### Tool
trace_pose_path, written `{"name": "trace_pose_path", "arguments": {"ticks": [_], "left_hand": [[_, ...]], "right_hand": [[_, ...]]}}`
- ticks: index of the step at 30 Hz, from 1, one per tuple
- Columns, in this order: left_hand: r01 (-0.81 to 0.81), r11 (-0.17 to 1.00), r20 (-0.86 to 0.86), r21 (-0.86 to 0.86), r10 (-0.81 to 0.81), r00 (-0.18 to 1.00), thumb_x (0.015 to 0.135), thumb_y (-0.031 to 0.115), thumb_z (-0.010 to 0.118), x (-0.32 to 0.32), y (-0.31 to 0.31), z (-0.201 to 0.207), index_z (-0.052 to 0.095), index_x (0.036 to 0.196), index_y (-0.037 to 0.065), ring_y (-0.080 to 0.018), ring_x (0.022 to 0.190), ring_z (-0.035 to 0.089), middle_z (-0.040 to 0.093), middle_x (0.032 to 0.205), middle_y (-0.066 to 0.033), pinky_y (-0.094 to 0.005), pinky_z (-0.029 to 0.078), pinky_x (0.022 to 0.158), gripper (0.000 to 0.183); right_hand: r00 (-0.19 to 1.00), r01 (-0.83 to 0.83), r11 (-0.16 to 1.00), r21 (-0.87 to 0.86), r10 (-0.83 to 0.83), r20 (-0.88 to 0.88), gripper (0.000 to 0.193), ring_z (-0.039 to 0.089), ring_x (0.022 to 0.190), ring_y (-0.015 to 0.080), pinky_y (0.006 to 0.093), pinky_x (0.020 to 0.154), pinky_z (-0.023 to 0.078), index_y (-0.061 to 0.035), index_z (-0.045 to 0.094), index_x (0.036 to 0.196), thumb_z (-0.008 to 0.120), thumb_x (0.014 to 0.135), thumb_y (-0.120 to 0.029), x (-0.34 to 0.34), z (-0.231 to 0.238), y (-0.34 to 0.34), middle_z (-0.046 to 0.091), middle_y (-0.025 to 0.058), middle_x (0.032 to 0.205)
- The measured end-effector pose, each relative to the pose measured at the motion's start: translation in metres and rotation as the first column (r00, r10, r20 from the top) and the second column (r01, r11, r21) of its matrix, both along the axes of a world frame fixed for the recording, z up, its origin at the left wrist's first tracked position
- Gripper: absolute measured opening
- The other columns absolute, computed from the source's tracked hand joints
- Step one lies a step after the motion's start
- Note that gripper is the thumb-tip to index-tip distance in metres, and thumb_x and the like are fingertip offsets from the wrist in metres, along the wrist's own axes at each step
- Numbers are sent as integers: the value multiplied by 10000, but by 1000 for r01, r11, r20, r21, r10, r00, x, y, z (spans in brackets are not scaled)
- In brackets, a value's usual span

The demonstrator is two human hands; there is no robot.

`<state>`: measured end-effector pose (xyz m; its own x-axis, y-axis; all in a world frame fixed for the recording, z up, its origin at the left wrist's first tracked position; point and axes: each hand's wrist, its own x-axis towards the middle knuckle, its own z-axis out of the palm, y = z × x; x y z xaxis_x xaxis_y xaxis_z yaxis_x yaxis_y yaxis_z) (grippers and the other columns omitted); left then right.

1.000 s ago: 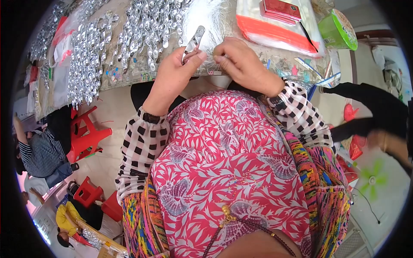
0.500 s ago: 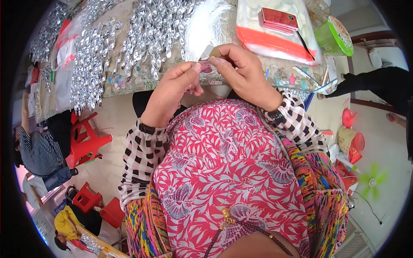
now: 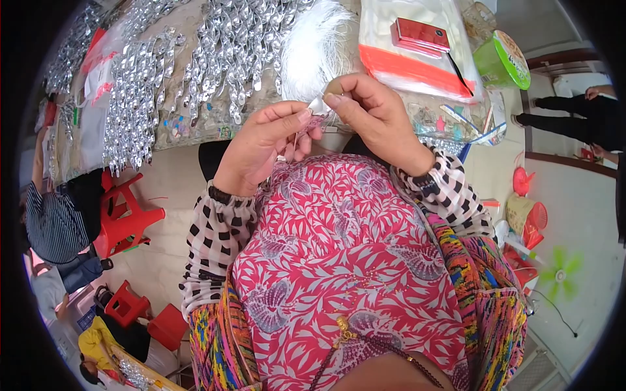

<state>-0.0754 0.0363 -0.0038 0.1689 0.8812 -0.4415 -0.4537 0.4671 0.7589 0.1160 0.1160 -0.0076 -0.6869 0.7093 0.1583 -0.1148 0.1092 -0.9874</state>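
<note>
Above the near edge of the worktable, my left hand (image 3: 270, 140) and my right hand (image 3: 378, 117) meet with fingertips close together. Between them is a small shiny silver-white piece (image 3: 318, 105); its exact kind is too small to make out. My left thumb and forefinger pinch its left side, and something pinkish shows below among the fingers. The right thumb and forefinger press together at its upper right end. Just beyond the hands lies a bundle of white threads (image 3: 313, 49). Rows of silver teardrop-shaped strands (image 3: 238, 58) hang over the table to the left.
On the right of the table are a clear plastic bag (image 3: 391, 65) with a red band, a red box-like device (image 3: 420, 36) and a green tub (image 3: 499, 62). Red stools (image 3: 124, 215) stand at left. Several people sit or stand nearby. A green fan (image 3: 559, 274) is at right.
The silver-white piece has tilted and shows more between my fingertips. Both hands have shifted slightly, the left fingers loosening below. A person at the far right has moved.
</note>
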Motion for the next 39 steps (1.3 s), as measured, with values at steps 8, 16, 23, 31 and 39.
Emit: {"name": "trace_pose_path", "arguments": {"ticks": [8,16,23,31,39], "left_hand": [[-133,979,-3,157,135,991,915,124,618,-4,-5,-3,585,1179,-26,-113,651,559,634,839,-54,-241,461,621,305],[-140,976,-34,167,148,988,910,103,621,-3,-6,-3,579,1187,-24,-133,673,582,633,838,-54,-244,467,625,307],[-133,976,-67,175,147,987,910,101,620,-2,-8,-2,582,1190,-17,-127,668,578,629,837,-42,-238,467,624,306],[-133,963,-156,233,172,973,892,80,637,4,-11,-3,590,1196,-8,-96,683,565,616,853,-21,-217,467,632,320],[-79,949,-356,307,192,915,888,88,646,14,-15,-1,601,1215,45,-31,712,526,584,881,20,-184,446,636,332]], "right_hand": [[1000,30,999,-41,-29,9,155,470,733,16,174,635,385,-1,570,1067,573,955,-108,3,-2,-6,566,-36,873],[999,14,991,-130,-8,45,161,484,735,18,174,647,404,-9,573,1069,574,956,-123,2,-3,-8,569,-38,874],[999,36,991,-126,-31,41,158,477,724,17,175,638,399,-12,572,1059,577,956,-132,2,-3,-9,565,-40,858],[998,62,966,-252,-64,1,150,492,702,30,182,633,405,-5,566,1038,569,962,-134,-1,-3,-11,555,-34,818],[992,130,988,-89,-128,22,228,537,729,56,193,659,431,-20,444,1140,561,956,-91,-1,-6,-13,566,15,797]]}}
